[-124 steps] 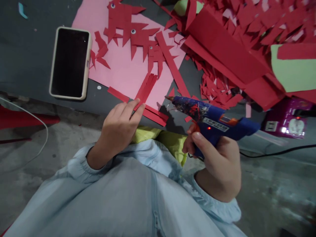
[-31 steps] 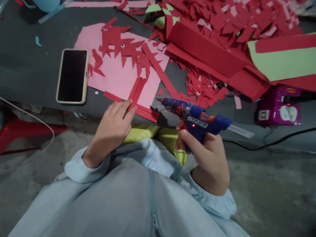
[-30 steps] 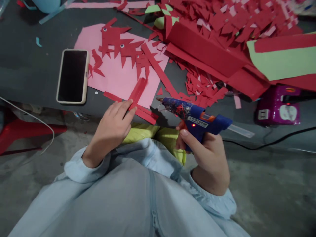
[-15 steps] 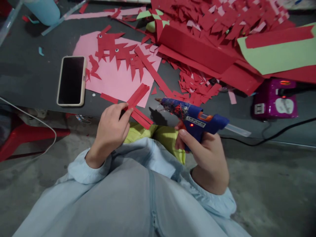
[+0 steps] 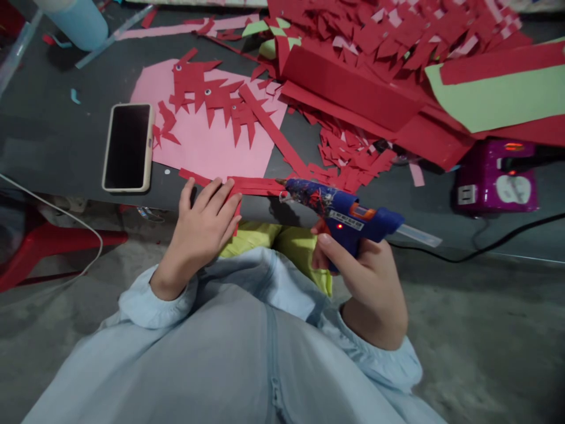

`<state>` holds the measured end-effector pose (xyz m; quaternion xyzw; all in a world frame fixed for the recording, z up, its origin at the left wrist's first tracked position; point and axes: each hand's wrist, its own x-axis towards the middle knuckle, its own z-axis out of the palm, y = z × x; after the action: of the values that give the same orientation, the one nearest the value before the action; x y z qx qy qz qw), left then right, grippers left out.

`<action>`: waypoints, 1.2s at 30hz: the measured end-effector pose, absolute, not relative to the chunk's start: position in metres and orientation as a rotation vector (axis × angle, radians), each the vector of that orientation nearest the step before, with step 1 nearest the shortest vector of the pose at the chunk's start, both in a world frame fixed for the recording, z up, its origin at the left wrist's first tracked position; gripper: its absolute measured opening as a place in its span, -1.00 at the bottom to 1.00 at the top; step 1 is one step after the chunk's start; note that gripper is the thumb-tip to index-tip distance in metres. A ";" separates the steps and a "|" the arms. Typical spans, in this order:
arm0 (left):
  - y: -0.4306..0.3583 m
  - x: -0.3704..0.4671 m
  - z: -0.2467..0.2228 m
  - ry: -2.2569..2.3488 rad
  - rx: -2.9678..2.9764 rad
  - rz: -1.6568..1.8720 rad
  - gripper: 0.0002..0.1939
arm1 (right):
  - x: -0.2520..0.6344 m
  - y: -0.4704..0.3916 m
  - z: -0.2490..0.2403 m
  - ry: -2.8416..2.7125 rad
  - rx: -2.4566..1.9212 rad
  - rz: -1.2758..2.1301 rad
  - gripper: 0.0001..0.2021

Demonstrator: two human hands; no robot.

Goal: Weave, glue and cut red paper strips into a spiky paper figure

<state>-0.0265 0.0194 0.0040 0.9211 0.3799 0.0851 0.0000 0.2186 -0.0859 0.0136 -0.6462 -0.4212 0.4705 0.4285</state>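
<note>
My left hand lies flat, fingers stretched out, over red paper strips at the table's front edge. One strip runs right from beneath the fingers, and another red piece shows below them. My right hand grips a blue hot glue gun with a small red light lit. Its nozzle points left, at the right end of the strip, with glue threads clinging to the barrel; whether the tip touches the paper I cannot tell. Behind the left hand, red paper cut-outs with googly eyes lie on a pink sheet.
A phone lies to the left, with a blue bottle behind it. Red paper scraps and folded red paper cover the back right. A purple power box with a black cable stands at the right.
My left hand has gone from pinching the crossed red strips to lying flat on them. The strips have turned and now rest along the table edge. The glue gun has shifted only slightly.
</note>
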 end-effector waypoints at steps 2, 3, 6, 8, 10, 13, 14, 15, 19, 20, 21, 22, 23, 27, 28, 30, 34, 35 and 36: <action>0.021 -0.025 0.005 1.188 2.898 0.278 -0.64 | 0.218 -0.085 0.015 -1.026 -1.605 1.164 -0.83; 0.021 -0.024 0.006 1.187 2.899 0.284 -0.64 | 0.218 -0.085 0.016 -1.013 -1.598 1.161 -0.83; 0.020 -0.019 0.007 1.195 2.898 0.303 -0.59 | 0.218 -0.083 0.017 -0.996 -1.571 1.159 -0.83; 0.019 -0.016 0.006 1.200 2.904 0.322 -0.57 | 0.218 -0.082 0.018 -0.995 -1.557 1.157 -0.83; 0.018 -0.014 0.005 1.204 2.902 0.325 -0.58 | 0.218 -0.082 0.019 -0.984 -1.559 1.156 -0.83; 0.018 -0.013 0.004 1.203 2.899 0.299 -0.60 | 0.217 -0.081 0.019 -0.975 -1.578 1.160 -0.83; 0.018 -0.013 0.004 1.202 2.909 0.295 -0.60 | 0.217 -0.081 0.019 -0.978 -1.577 1.161 -0.82; 0.019 -0.013 0.004 1.200 2.924 0.296 -0.61 | 0.217 -0.080 0.018 -0.981 -1.574 1.163 -0.82; 0.020 -0.012 0.004 1.207 2.935 0.291 -0.60 | 0.218 -0.079 0.017 -0.985 -1.562 1.172 -0.82; 0.021 -0.012 0.004 1.210 2.923 0.286 -0.59 | 0.219 -0.080 0.017 -0.985 -1.562 1.173 -0.82; 0.021 -0.012 0.004 1.209 2.914 0.283 -0.59 | 0.219 -0.080 0.017 -0.981 -1.564 1.174 -0.83; 0.021 -0.012 0.004 1.207 2.909 0.286 -0.59 | 0.219 -0.081 0.017 -0.974 -1.565 1.173 -0.83; 0.021 -0.012 0.003 1.205 2.913 0.293 -0.59 | 0.220 -0.081 0.017 -0.963 -1.566 1.168 -0.83; 0.022 -0.011 0.003 1.196 2.973 0.308 -0.63 | 0.223 -0.084 0.019 -0.914 -1.590 1.142 -0.81; 0.022 -0.011 0.003 1.194 2.977 0.308 -0.64 | 0.223 -0.085 0.020 -0.907 -1.595 1.139 -0.81; 0.022 -0.010 0.003 1.192 2.946 0.309 -0.64 | 0.224 -0.085 0.021 -0.894 -1.598 1.136 -0.80; 0.022 -0.009 0.003 1.209 2.860 0.286 -0.60 | 0.225 -0.085 0.020 -0.903 -1.595 1.134 -0.80; 0.022 -0.008 0.003 1.213 2.855 0.281 -0.59 | 0.225 -0.085 0.019 -0.908 -1.598 1.135 -0.80; 0.022 -0.008 0.003 1.217 2.852 0.279 -0.58 | 0.225 -0.085 0.019 -0.910 -1.602 1.136 -0.80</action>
<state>-0.0082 0.0223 0.0026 0.9160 0.3909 0.0895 0.0142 0.2255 -0.0852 0.0186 -0.6534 -0.3714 0.4636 0.4693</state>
